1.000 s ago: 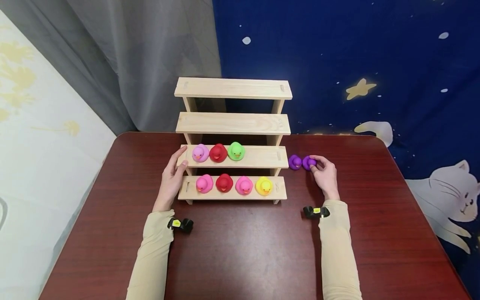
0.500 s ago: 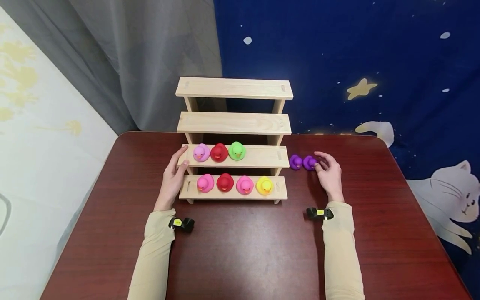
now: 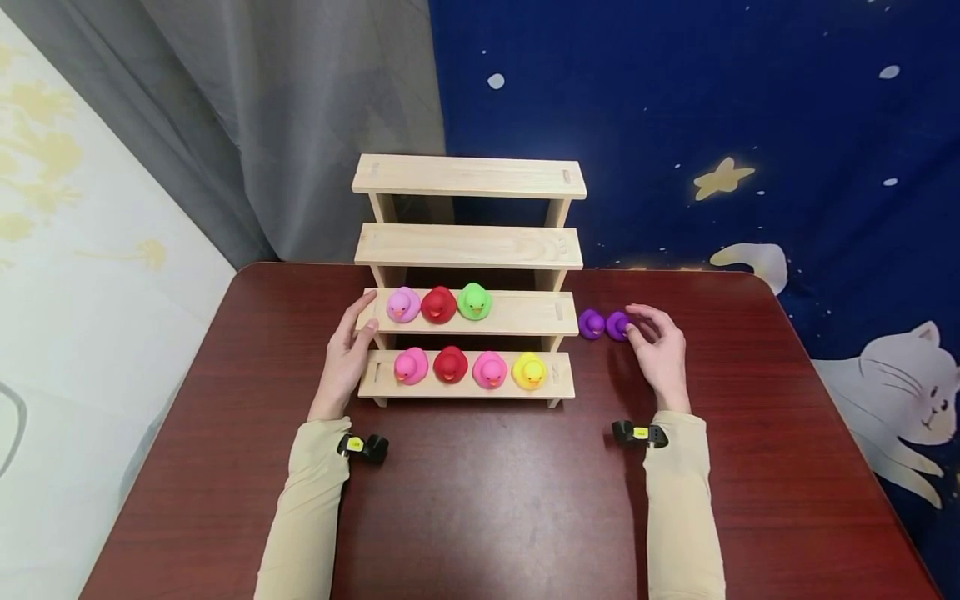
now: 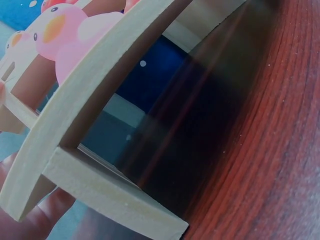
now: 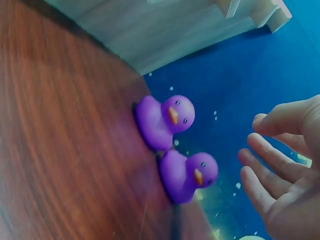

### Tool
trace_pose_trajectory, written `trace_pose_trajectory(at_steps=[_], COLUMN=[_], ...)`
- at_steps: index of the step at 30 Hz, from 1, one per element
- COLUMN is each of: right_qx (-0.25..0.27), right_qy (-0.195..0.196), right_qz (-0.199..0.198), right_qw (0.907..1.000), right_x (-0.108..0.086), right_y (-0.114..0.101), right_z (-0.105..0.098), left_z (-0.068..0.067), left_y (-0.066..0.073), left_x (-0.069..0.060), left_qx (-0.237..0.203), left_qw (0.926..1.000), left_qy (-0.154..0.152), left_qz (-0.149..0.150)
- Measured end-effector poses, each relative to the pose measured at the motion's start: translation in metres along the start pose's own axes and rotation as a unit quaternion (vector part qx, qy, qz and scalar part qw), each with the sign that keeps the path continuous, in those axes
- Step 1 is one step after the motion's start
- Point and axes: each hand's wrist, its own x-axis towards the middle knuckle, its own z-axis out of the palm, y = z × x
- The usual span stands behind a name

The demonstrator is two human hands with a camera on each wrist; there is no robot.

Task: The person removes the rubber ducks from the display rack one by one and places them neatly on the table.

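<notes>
Right hand (image 3: 660, 354): to the right of the rack (image 3: 468, 177), fingers loosely bent and parted, pinching nothing; the right wrist view shows space between fingertips and ducks. A second ago the fingertips were on the outer purple duck (image 3: 617, 326); now they are off it, the hand a little farther right of the rack. Outer purple duck sits slightly closer to the inner purple duck (image 3: 592, 325) than before. Both upright on the table (image 3: 480, 508), just beside the rack's right end, the inner one nearest.

Left hand (image 3: 345, 358): unmoved, gripping the left end of the rack's second step from the bottom, a finger towards the back edge, thumb at the front.

On that step, from the rack's left end: lilac duck (image 3: 403, 306), red duck (image 3: 438, 306), green duck (image 3: 474, 302). On the rack's bottom step, same direction: pink (image 3: 411, 366), red (image 3: 451, 365), pink (image 3: 490, 369), yellow (image 3: 529, 371). All seven as before.
</notes>
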Motion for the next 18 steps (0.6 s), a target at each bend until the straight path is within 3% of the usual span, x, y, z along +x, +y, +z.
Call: trace_pose_trajectory(at_steps=[18], right_qx=[0.056], right_qy=[-0.014], right_qz=[-0.011], right_qw=[0.9983], right_x=[-0.007], right_y=[-0.030], right_z=[0.015], left_z=[0.001], left_y=[0.005], left_x=[-0.001], left_qx=[-0.002], left_qw=[1.0000], left_qy=[0.000], left_qz=[-0.007])
